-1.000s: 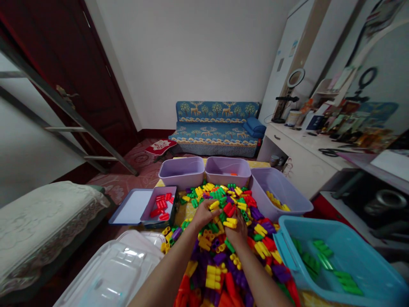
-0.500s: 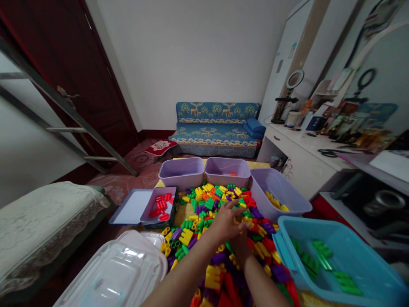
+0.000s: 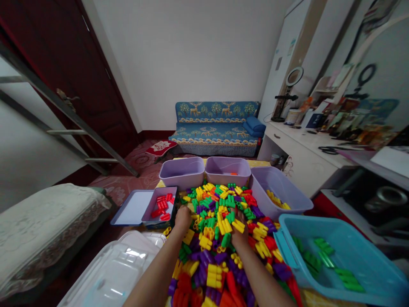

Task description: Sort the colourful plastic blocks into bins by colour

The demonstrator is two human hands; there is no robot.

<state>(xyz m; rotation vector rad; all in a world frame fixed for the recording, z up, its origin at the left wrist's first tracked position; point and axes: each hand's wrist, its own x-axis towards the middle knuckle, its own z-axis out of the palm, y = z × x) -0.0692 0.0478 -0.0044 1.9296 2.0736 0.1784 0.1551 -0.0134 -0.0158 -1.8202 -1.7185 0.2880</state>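
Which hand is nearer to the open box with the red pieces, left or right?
Left. The left hand is just beside the box's right side; the right hand is farther right, among the colored blocks.

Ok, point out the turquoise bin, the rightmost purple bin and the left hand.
Turquoise bin [image 3: 361, 256]: head view, on its bare inside.
Rightmost purple bin [image 3: 286, 187]: head view, on its bare inside.
Left hand [image 3: 183, 218]: head view, on its back.

The left forearm [image 3: 156, 266] and right forearm [image 3: 258, 270] were bare and slim, tapering toward 2 bare wrists [image 3: 179, 231]. The left hand [image 3: 183, 218] and right hand [image 3: 240, 233] were bare too, their finer detail blurred.
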